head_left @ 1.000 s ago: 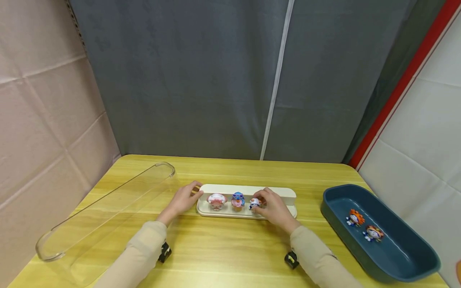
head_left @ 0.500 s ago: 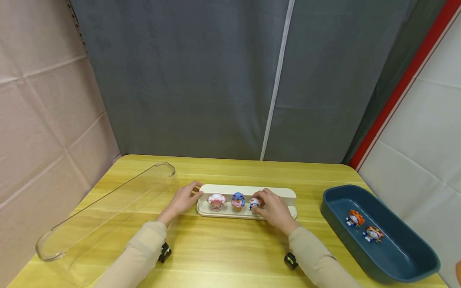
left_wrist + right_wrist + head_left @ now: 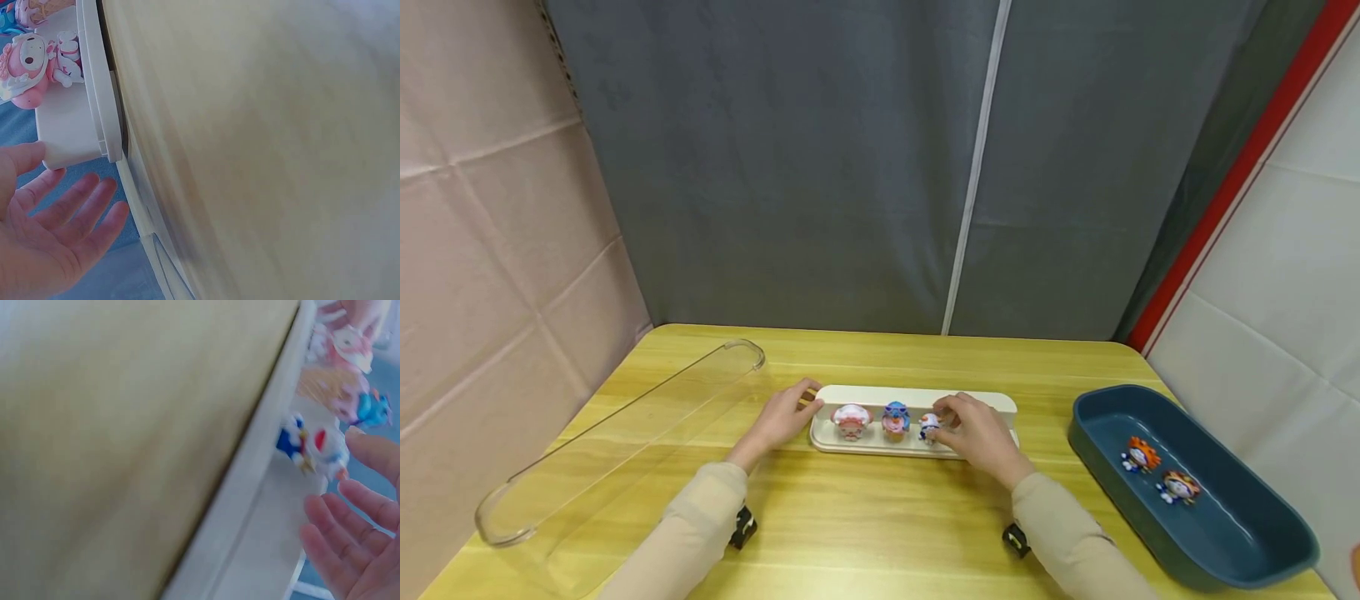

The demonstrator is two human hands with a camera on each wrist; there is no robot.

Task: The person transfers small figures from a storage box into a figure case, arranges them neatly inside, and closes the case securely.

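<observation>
On the table lies a long white display base [image 3: 917,397] with a raised back step. Three small figurines stand on it: a pink-and-white one [image 3: 852,421] at left, a blue-and-pink one [image 3: 895,422] in the middle, and a white-and-blue one [image 3: 928,427] to their right. My left hand [image 3: 781,418] touches the base's left end with thumb and forefinger, other fingers spread in the left wrist view. Beside the white-and-blue figurine is my right hand [image 3: 981,435]; in the right wrist view, thumb and fingers [image 3: 325,515] are spread apart around its head, gripping nothing.
A blue-green bin [image 3: 1195,550] at right holds two figurines, one orange-haired [image 3: 1140,455] and one brown-and-white [image 3: 1178,487]. A long clear cover [image 3: 625,446] lies on the left of the wooden table [image 3: 880,517]. A grey curtain hangs behind.
My right hand has drawn slightly to the right, off the white-and-blue figurine, and its fingers have loosened. The figurine stays standing on the base. My left hand has not visibly moved.
</observation>
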